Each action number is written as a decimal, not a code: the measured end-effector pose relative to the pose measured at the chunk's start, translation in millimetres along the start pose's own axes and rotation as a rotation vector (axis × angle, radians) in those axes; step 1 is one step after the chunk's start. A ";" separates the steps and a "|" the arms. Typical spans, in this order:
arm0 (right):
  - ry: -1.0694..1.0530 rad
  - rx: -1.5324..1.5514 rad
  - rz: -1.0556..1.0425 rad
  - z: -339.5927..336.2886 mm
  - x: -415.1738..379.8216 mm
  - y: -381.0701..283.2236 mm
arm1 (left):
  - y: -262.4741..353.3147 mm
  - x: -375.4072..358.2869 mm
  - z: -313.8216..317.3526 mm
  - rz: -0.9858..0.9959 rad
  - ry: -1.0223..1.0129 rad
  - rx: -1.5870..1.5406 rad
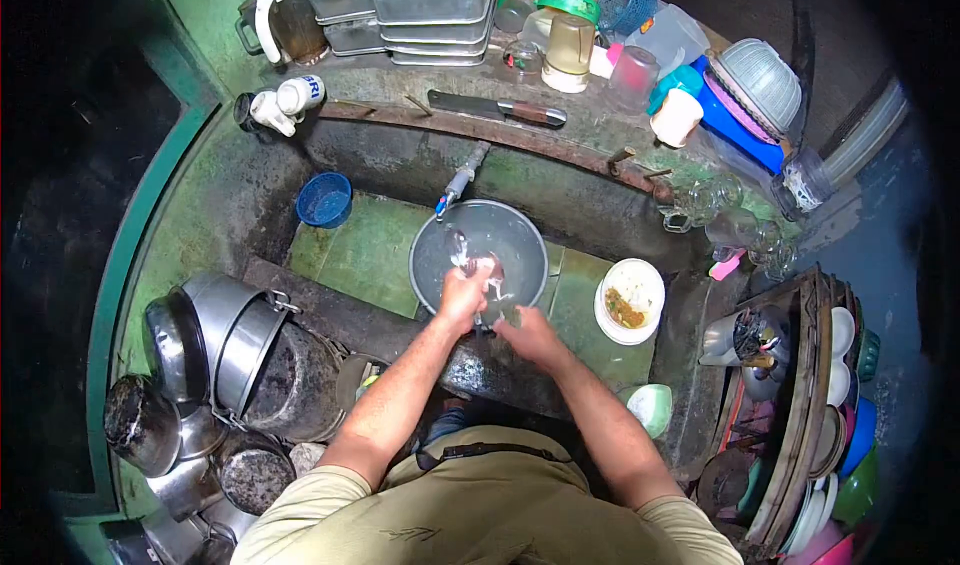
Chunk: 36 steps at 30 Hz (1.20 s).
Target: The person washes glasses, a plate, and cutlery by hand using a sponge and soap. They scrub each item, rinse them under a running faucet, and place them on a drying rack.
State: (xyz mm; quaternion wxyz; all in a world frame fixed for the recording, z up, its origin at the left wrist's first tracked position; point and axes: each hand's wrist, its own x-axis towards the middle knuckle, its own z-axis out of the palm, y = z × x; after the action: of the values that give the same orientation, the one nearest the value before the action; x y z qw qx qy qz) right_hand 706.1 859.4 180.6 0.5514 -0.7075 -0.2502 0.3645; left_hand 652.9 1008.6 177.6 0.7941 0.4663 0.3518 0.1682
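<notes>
A grey basin [420, 265] with water in it stands in the sink under the tap [458, 187]. My left hand [462, 291] is over the basin, its fingers closed round what looks like a shiny metal spoon [456, 243] below the tap. At the basin's near right rim is my right hand [528, 335], fingers curled; a small greenish thing shows at its fingertips, too blurred to name. To the right of the basin stands a white bucket [648, 331] with food scraps inside.
A blue basket [324, 201] sits at the sink's left. Stacked metal pots [235, 340] crowd the left side. On the ledge lies a knife [500, 108] beside metal trays [430, 10] and plastic cups. A wooden dish rack [800, 405] stands right, below glass mugs [715, 200].
</notes>
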 end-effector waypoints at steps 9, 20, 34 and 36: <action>0.313 -0.421 -0.017 -36.3 61.6 22.7 | 8.9 -11.5 -27.9 -0.148 -0.373 -0.052; 0.723 -0.204 -0.238 -13.4 55.4 -15.0 | -8.7 -41.5 1.1 0.111 -0.293 0.543; 0.741 -0.216 -0.420 -31.2 51.9 -8.9 | -17.7 -63.4 17.2 -0.044 -0.219 0.252; 0.713 -0.340 -0.456 -14.9 39.1 -12.1 | -14.1 -64.3 23.3 0.004 -0.206 0.234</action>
State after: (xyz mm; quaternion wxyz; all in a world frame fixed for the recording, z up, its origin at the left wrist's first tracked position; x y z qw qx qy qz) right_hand 742.3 883.4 184.7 0.5452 -0.7961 -0.2503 -0.0790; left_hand 624.0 948.6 198.8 0.7659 0.5710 0.2847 0.0792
